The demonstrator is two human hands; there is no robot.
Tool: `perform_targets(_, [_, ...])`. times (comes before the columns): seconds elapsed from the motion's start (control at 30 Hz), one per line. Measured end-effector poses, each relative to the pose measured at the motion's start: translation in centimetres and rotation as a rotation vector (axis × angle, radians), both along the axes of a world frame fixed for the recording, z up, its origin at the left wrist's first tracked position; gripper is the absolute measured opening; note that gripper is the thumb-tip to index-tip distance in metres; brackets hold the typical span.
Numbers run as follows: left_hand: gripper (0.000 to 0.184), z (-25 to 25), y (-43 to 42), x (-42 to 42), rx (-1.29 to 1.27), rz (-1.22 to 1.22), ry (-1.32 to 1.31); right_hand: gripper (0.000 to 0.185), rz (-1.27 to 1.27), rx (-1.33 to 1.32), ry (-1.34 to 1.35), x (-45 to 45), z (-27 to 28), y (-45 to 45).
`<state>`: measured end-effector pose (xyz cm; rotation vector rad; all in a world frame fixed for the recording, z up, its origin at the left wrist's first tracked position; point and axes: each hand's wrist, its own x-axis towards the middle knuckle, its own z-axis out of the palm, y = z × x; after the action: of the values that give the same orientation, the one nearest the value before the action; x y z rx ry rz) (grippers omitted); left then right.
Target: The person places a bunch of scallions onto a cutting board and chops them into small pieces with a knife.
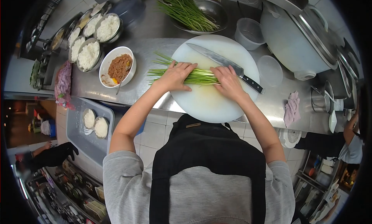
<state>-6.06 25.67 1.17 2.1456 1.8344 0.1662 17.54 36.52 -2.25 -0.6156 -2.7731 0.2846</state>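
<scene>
A bunch of long, thin chives (201,75) lies across the round white cutting board (209,107), its green tips sticking out past the board's left edge. My left hand (178,75) is closed over the leafy part of the bunch, thumb on the near side. At the pale stem ends, my right hand (228,82) presses around the bunch with bent fingers. Behind them on the board rests a kitchen knife (211,55), its black handle just right of my right hand and its blade pointing to the back left. Neither hand touches the knife's blade.
More chives (186,12) lie over a metal bowl (221,24) at the back. On the left stand a white bowl of brown filling (120,67) and several bowls of rice (88,55). A rice cooker (286,38), plastic tub (248,32) and cloth (292,109) are on the right.
</scene>
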Motion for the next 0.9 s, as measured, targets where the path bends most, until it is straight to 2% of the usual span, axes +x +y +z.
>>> perform_targets(0.07, [0.101, 2.0, -0.2, 0.1, -0.036, 0.009, 0.027, 0.072, -0.009, -0.188, -0.033, 0.7, 2.2, -0.3])
perform_targets(0.1, [0.103, 2.5, -0.3, 0.2, -0.067, 0.017, 0.054, 0.072, -0.007, -0.191, -0.032, 1.2, 2.2, -0.3])
perform_targets(0.17, [0.105, 2.8, 0.1, 0.8, -0.027, 0.017, 0.025, 0.089, 0.039, -0.142, -0.052, 1.6, 2.3, 0.3])
perform_targets(0.3, [0.109, 1.2, 1.3, 2.4, 0.094, -0.004, -0.077, 0.093, 0.044, -0.175, -0.027, 1.9, 3.3, 0.5])
perform_targets(0.4, [0.109, 0.2, 2.7, 4.9, 0.115, -0.103, -0.175, 0.092, -0.077, -0.236, 0.034, 4.2, 3.9, 0.7])
perform_targets(0.47, [0.106, 0.1, 3.3, 5.5, 0.078, -0.039, -0.068, 0.084, -0.201, -0.3, 0.134, 5.8, 4.3, 1.0])
perform_targets(0.53, [0.1, -1.0, 3.9, 5.8, 0.175, -0.083, -0.103, 0.08, -0.262, -0.257, 0.116, 7.4, 3.7, 1.3])
perform_targets(0.6, [0.09, -1.2, 4.2, 6.1, 0.152, -0.051, -0.144, 0.076, -0.299, -0.223, 0.101, 8.7, 2.6, 1.1])
perform_targets(0.63, [0.07, -2.1, 4.4, 6.1, 0.235, -0.013, -0.179, 0.07, -0.361, -0.134, 0.07, 9.1, 2.0, 1.0])
perform_targets(0.67, [0.07, -2.6, 4.6, 5.9, 0.235, -0.023, -0.18, 0.065, -0.419, -0.043, 0.039, 9.4, 1.5, 1.1])
perform_targets(0.73, [0.054, -3.1, 4.8, 5.7, 0.239, 0.094, -0.185, 0.06, -0.451, -0.08, 0.042, 9.7, 0.4, 1.6])
perform_targets(0.77, [0.054, -3.4, 4.7, 5.8, 0.236, 0.086, -0.184, 0.055, -0.476, -0.121, 0.045, 10.0, -0.1, 1.7])
perform_targets(0.83, [0.045, -3.2, 4.3, 6.5, 0.308, 0.151, -0.131, 0.051, -0.411, -0.09, 0.034, 10.3, 0.4, 1.3])
perform_targets(0.9, [0.045, -2.7, 3.7, 6.5, 0.306, 0.111, -0.122, 0.048, -0.338, -0.054, 0.024, 10.7, 1.3, 0.7])
